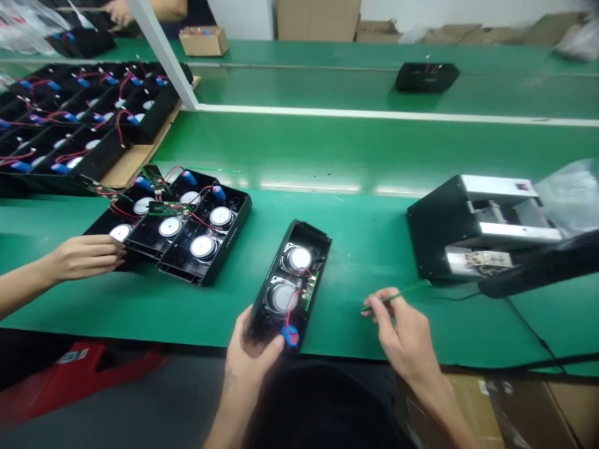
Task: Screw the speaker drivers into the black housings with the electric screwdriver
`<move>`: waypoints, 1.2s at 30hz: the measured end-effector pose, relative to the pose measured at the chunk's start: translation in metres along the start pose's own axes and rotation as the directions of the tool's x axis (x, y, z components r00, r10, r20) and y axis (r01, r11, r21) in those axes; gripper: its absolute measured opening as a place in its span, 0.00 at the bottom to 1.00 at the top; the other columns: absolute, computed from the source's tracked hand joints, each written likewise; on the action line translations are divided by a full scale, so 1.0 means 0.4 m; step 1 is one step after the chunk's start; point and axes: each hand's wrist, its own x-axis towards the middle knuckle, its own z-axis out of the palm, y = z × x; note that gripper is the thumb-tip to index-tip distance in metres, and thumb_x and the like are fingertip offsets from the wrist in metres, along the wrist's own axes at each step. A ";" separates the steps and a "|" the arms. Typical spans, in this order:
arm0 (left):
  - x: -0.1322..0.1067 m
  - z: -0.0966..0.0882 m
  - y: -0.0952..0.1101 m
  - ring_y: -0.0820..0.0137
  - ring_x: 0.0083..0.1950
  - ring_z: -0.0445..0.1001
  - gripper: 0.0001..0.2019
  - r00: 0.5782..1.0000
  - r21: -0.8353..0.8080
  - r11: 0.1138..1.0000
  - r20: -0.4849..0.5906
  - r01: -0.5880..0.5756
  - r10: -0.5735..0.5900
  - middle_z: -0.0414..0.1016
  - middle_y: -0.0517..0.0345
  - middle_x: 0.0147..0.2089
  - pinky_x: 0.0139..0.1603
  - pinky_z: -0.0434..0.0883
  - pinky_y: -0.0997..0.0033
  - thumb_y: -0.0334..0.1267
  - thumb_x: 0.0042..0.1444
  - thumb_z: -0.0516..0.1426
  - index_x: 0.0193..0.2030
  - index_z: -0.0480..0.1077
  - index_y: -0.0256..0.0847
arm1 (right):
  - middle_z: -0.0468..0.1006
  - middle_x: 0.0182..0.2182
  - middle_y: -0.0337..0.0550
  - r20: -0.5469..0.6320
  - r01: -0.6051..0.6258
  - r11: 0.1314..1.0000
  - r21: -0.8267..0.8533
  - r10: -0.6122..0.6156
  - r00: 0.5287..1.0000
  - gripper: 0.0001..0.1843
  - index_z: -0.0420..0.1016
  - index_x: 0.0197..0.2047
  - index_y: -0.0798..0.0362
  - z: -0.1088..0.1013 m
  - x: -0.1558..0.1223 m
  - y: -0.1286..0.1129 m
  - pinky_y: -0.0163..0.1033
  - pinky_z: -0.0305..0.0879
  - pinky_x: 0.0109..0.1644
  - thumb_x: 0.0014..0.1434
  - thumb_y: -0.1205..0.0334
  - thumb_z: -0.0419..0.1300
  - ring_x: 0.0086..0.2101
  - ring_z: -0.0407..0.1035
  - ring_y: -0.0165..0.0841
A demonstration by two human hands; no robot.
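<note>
My left hand (255, 352) grips the near end of a black speaker housing (267, 321), tilted at the table's front edge. Inside the housing are two round speakers (283, 297), a small green circuit board (309, 292) along the right wall, and red wires. A blue battery (290, 335) lies at the near end, beside my left thumb. To the right, my right hand (402, 330) pinches a thin green stick (407, 291) that points right, apart from the housing. Several more open speaker housings (238, 215) sit together on the left, some with circuit boards lying across them.
A co-worker's hand (88, 255) touches the left housings. A board (140, 156) of wired housings stands back left. A black and silver machine (440, 224) stands right, with a dark arm-like object (538, 268) before it. A white post (163, 56) and a closed black case (427, 78) are farther back.
</note>
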 end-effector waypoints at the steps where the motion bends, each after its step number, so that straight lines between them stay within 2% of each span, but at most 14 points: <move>1: 0.014 -0.004 0.011 0.55 0.58 0.79 0.38 0.999 0.044 0.998 0.004 -0.048 0.048 0.77 0.46 0.59 0.58 0.78 0.58 0.47 0.49 0.70 0.65 0.64 0.42 | 0.82 0.28 0.40 0.040 -0.104 0.991 -0.082 0.108 0.993 0.12 0.71 0.39 0.49 -0.016 0.014 0.028 0.38 0.70 0.35 0.72 0.56 0.51 0.28 0.79 0.36; 4: 0.060 -0.010 0.066 0.55 0.62 0.76 0.36 0.915 0.339 0.853 0.083 -0.398 0.394 0.73 0.49 0.65 0.63 0.76 0.54 0.40 0.51 0.69 0.67 0.64 0.47 | 0.80 0.24 0.46 0.080 -0.280 0.867 -0.412 0.341 0.937 0.16 0.73 0.38 0.50 -0.060 0.045 0.096 0.43 0.66 0.31 0.70 0.49 0.52 0.27 0.78 0.44; 5: 0.074 -0.011 0.087 0.55 0.65 0.74 0.34 0.828 0.421 0.718 0.188 -0.554 0.529 0.72 0.50 0.66 0.65 0.74 0.52 0.37 0.54 0.67 0.67 0.64 0.48 | 0.80 0.25 0.49 0.053 -0.313 0.823 -0.474 0.382 0.923 0.18 0.75 0.40 0.51 -0.072 0.049 0.109 0.44 0.66 0.31 0.68 0.46 0.53 0.28 0.78 0.47; 7: 0.100 -0.015 0.120 0.55 0.70 0.69 0.29 0.551 0.442 0.354 0.477 -0.824 0.685 0.70 0.51 0.68 0.70 0.69 0.48 0.29 0.59 0.62 0.67 0.66 0.50 | 0.81 0.26 0.50 -0.028 -0.370 0.809 -0.457 0.402 0.915 0.22 0.76 0.46 0.52 -0.087 0.051 0.119 0.47 0.68 0.33 0.66 0.42 0.56 0.29 0.78 0.50; 9: 0.120 -0.022 0.133 0.55 0.73 0.63 0.28 0.238 0.312 0.005 0.715 -0.950 0.657 0.71 0.53 0.68 0.74 0.63 0.42 0.23 0.61 0.56 0.66 0.68 0.50 | 0.83 0.30 0.49 -0.113 -0.369 0.899 -0.237 0.351 0.929 0.24 0.75 0.53 0.52 -0.086 0.052 0.110 0.49 0.72 0.37 0.64 0.42 0.59 0.31 0.79 0.47; 10: 0.127 -0.026 0.131 0.54 0.75 0.61 0.27 0.126 0.248 -0.119 0.782 -0.961 0.611 0.71 0.54 0.68 0.75 0.60 0.39 0.21 0.62 0.55 0.65 0.69 0.49 | 0.84 0.35 0.49 -0.146 -0.319 0.945 -0.074 0.306 0.941 0.25 0.74 0.56 0.51 -0.078 0.055 0.101 0.49 0.75 0.40 0.65 0.43 0.59 0.33 0.80 0.45; 12: 0.135 -0.035 0.115 0.53 0.76 0.58 0.26 0.010 0.177 -0.258 0.841 -0.950 0.541 0.72 0.55 0.68 0.76 0.57 0.36 0.21 0.61 0.55 0.62 0.71 0.49 | 0.83 0.50 0.52 -0.177 -0.150 0.967 0.206 0.188 0.966 0.29 0.70 0.63 0.50 -0.052 0.065 0.081 0.51 0.77 0.50 0.66 0.44 0.58 0.44 0.80 0.43; 13: 0.134 -0.041 0.106 0.53 0.76 0.57 0.27 0.002 0.175 -0.276 0.847 -0.945 0.531 0.71 0.55 0.68 0.75 0.59 0.36 0.20 0.60 0.54 0.61 0.72 0.50 | 0.79 0.57 0.53 -0.166 -0.073 0.957 0.281 0.124 0.978 0.30 0.67 0.67 0.49 -0.036 0.072 0.072 0.53 0.75 0.57 0.67 0.44 0.58 0.52 0.78 0.44; 16: 0.118 -0.053 0.090 0.51 0.78 0.54 0.31 0.107 0.230 -0.177 0.845 -0.957 0.523 0.65 0.53 0.72 0.70 0.67 0.38 0.18 0.56 0.51 0.62 0.71 0.51 | 0.66 0.69 0.49 -0.045 0.027 0.953 0.303 -0.014 0.999 0.33 0.60 0.73 0.44 0.013 0.087 0.052 0.60 0.62 0.71 0.68 0.46 0.58 0.67 0.63 0.45; 19: 0.091 -0.040 0.097 0.48 0.78 0.53 0.29 0.262 0.336 -0.036 0.792 -0.941 0.551 0.58 0.51 0.76 0.65 0.72 0.39 0.25 0.58 0.53 0.65 0.68 0.51 | 0.64 0.71 0.47 -0.023 0.041 0.955 0.293 -0.036 0.999 0.34 0.55 0.75 0.43 0.043 0.080 0.055 0.60 0.60 0.72 0.70 0.49 0.56 0.69 0.60 0.44; 23: 0.073 0.046 0.122 0.42 0.75 0.58 0.39 0.500 0.578 0.013 0.694 -0.816 0.518 0.49 0.47 0.79 0.64 0.72 0.38 0.49 0.54 0.65 0.72 0.60 0.53 | 0.74 0.64 0.50 -0.258 0.048 0.985 0.165 -0.003 0.966 0.23 0.71 0.66 0.47 0.041 0.051 0.110 0.59 0.68 0.67 0.71 0.55 0.55 0.63 0.68 0.46; 26: 0.081 0.119 0.154 0.42 0.70 0.66 0.45 0.658 0.715 -0.015 0.652 -0.699 0.376 0.55 0.45 0.77 0.60 0.72 0.41 0.49 0.49 0.67 0.74 0.58 0.57 | 0.77 0.60 0.50 -0.278 0.063 0.996 -0.067 -0.080 0.957 0.18 0.79 0.59 0.47 0.019 0.026 0.172 0.62 0.71 0.64 0.69 0.60 0.57 0.60 0.70 0.49; 30: 0.104 0.143 0.217 0.53 0.62 0.76 0.42 0.730 0.746 0.033 0.639 -0.665 0.242 0.67 0.58 0.72 0.56 0.75 0.54 0.43 0.51 0.65 0.72 0.57 0.67 | 0.72 0.66 0.44 -0.071 0.188 0.954 -0.235 -0.210 0.975 0.23 0.72 0.66 0.47 -0.001 -0.033 0.215 0.61 0.67 0.68 0.70 0.66 0.52 0.67 0.63 0.45; 36: 0.148 0.121 0.263 0.57 0.60 0.77 0.35 0.788 0.823 0.066 0.512 -0.564 0.342 0.65 0.63 0.73 0.45 0.78 0.64 0.51 0.57 0.61 0.71 0.60 0.68 | 0.54 0.74 0.49 0.120 0.269 0.938 -0.217 -0.248 0.961 0.39 0.50 0.77 0.53 -0.014 -0.155 0.193 0.57 0.58 0.75 0.69 0.52 0.59 0.72 0.51 0.46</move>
